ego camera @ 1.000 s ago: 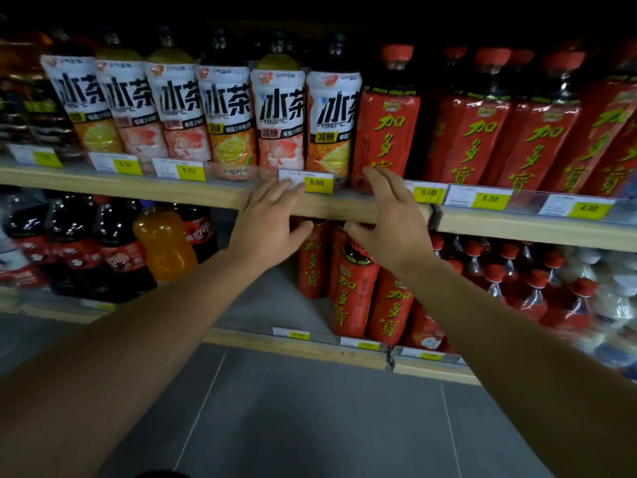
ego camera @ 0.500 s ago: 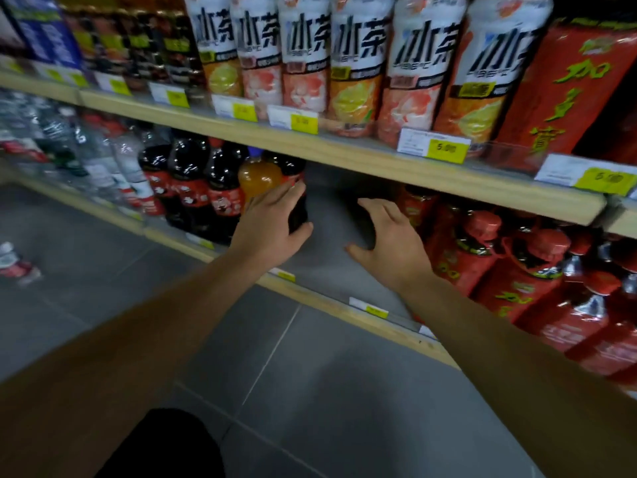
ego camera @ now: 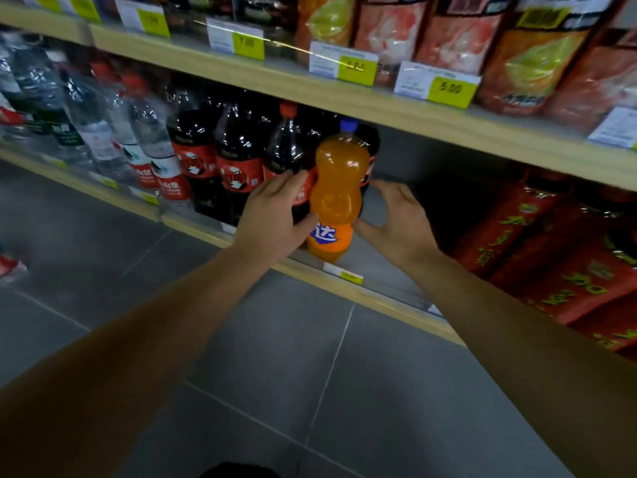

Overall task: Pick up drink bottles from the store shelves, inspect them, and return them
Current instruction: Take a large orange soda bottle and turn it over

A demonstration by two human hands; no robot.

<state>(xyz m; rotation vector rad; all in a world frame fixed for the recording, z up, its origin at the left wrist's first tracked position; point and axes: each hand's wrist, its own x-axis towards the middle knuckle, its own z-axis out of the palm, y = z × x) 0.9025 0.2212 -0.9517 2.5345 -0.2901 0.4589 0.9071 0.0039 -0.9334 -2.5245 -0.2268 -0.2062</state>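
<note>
A large orange soda bottle (ego camera: 339,188) with a blue cap stands upright at the front of the bottom shelf (ego camera: 386,298). My left hand (ego camera: 272,222) is at its left side, thumb against the blue-and-white label. My right hand (ego camera: 396,222) is at its right side, fingers spread, thumb tip touching the label. Neither hand is closed around the bottle.
Dark cola bottles (ego camera: 238,157) with red labels stand just left of and behind the orange bottle, water bottles (ego camera: 103,132) further left. Red-labelled bottles (ego camera: 551,250) fill the right. The upper shelf (ego camera: 344,98) with yellow price tags overhangs. Grey floor tiles lie below.
The view has dropped from the upper shelf to the bottom shelf. Both hands have come down and moved in on either side of the orange bottle.
</note>
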